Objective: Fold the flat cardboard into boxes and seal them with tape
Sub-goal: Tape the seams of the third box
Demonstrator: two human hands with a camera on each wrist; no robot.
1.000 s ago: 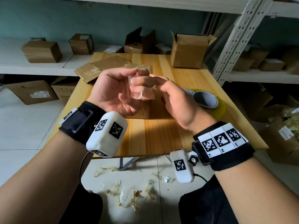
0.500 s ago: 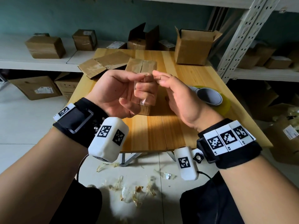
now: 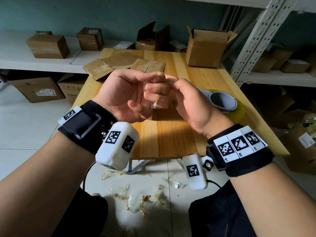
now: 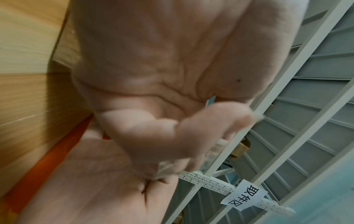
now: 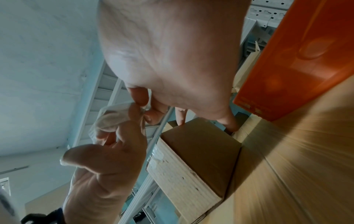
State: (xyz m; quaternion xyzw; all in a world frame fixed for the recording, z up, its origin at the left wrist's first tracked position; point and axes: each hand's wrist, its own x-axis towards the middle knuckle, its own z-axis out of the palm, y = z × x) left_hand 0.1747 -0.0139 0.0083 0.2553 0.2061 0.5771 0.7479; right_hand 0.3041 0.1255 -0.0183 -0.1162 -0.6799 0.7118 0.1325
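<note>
While raised, left hand (image 3: 130, 98) and right hand (image 3: 191, 103) pinch clear tape (image 3: 154, 104).

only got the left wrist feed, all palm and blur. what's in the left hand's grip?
Observer: A clear tape strip, draped over the curled fingers of the left hand. The right wrist view shows it plainly.
Operator: right hand doing what?
Observer: The right hand pinches one edge of that strip, right at the left fingertips.
Operator: where's the box?
Observer: A small cardboard box sits on the table, below both raised hands.
</note>
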